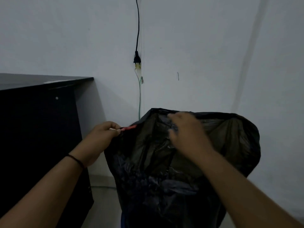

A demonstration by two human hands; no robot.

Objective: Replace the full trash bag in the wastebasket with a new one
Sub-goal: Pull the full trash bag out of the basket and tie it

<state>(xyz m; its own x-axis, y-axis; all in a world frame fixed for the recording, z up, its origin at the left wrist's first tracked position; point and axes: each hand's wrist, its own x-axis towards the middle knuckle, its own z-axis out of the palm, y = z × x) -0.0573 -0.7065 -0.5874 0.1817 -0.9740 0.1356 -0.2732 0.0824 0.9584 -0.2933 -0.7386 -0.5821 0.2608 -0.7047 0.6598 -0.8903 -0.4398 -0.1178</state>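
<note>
Two hands are in view, both on one black trash bag (164, 162). The left hand (100, 137) pinches the left edge of the bag's mouth, right at a red drawstring (130, 128) that shows beside the fingertips. A thin dark band (77, 160) goes around the left wrist. The right hand (185, 135) is blurred; it lies over the middle of the bag near the top edge, fingers bent into the plastic, but I cannot tell for sure if it really grips the plastic. The bag is held up in front of the wall (197, 55), its mouth spread wide, the lower part hanging down out of the picture. A wastebasket cannot be made out here. On the left stands one dark worktop (41, 81), with a dark side panel below. On the wall hangs one black cable (137, 30) ending in one plug (137, 59), and under it runs one thin green wire (139, 96).
</note>
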